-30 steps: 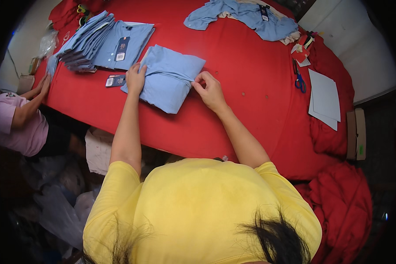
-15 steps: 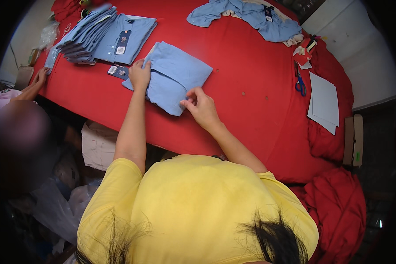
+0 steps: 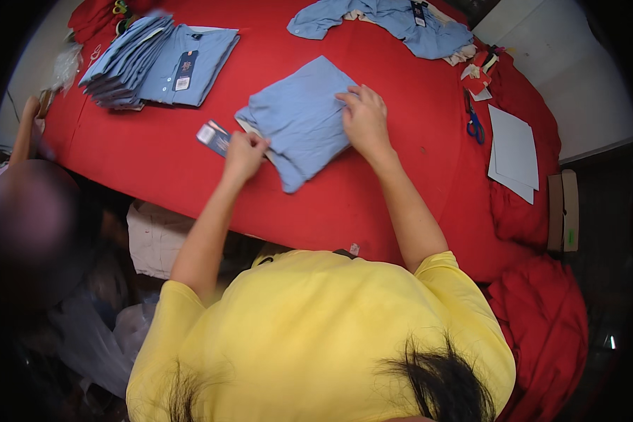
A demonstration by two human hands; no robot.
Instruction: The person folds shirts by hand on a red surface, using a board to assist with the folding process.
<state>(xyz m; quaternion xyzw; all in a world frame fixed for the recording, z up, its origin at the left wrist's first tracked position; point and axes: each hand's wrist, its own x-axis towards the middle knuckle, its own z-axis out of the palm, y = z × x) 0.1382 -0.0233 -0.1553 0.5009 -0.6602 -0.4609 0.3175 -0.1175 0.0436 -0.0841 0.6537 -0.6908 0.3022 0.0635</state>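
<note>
A folded light blue shirt (image 3: 299, 105) lies turned at an angle on the red-covered table before me. My left hand (image 3: 245, 155) is closed at its lower left edge, fingers pinched together on the cloth. From that side sticks out a dark hang tag (image 3: 214, 137) with a white label. My right hand (image 3: 364, 121) grips the shirt's right edge, its fingers bent over the top; the thumb is mostly hidden. Pale backing shows along the shirt's left edge beside my left hand.
Farther left stand a stack of folded blue shirts (image 3: 123, 67) and a tagged folded shirt (image 3: 197, 63). Loose blue garments (image 3: 429, 35) lie at the back right. Blue-handled scissors (image 3: 475, 129) and white sheets (image 3: 515, 151) sit at right. A co-worker's arm (image 3: 25, 130) reaches in at far left.
The shirt has been turned on the table. My right hand has moved up to its right edge, and my left hand has come down to its lower left edge. The co-worker's arm has shifted left.
</note>
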